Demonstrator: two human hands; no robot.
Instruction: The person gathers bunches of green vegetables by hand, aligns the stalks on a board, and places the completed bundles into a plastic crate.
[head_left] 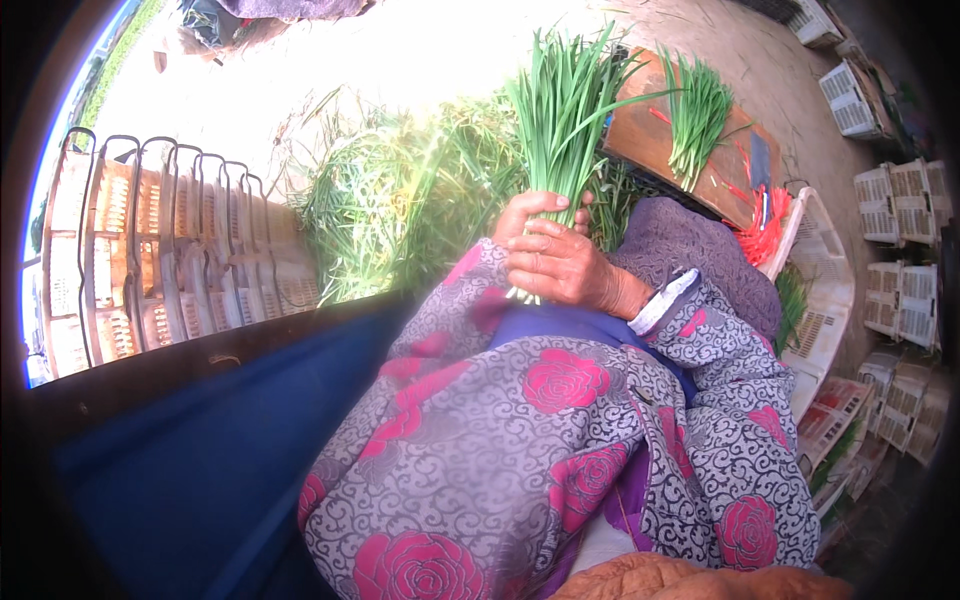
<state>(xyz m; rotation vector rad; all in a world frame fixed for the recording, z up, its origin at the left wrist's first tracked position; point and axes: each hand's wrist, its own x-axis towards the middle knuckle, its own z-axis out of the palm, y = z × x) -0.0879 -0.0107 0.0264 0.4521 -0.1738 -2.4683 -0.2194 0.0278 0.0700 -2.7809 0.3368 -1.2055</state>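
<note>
A thick bunch of long flat green leaves, like garlic chives (562,110), stands upright in front of my chest, its pale stem ends down. Both hands are closed around its lower part. My left hand (530,210) grips the stems from behind and the left, partly hidden by the other hand. Lower and nearer, my right hand (568,265) wraps across the front of the stems, fingers pointing left. A smaller bunch of chives (697,120) lies on a brown wooden board (640,125) to the far right.
A knife (761,160) and red ties (765,228) rest at the board's right end. Loose grassy leaves (375,200) are heaped left of my hands. Crates with metal handles (165,240) stand left; a white crate (825,270) and stacked crates (900,200) are right.
</note>
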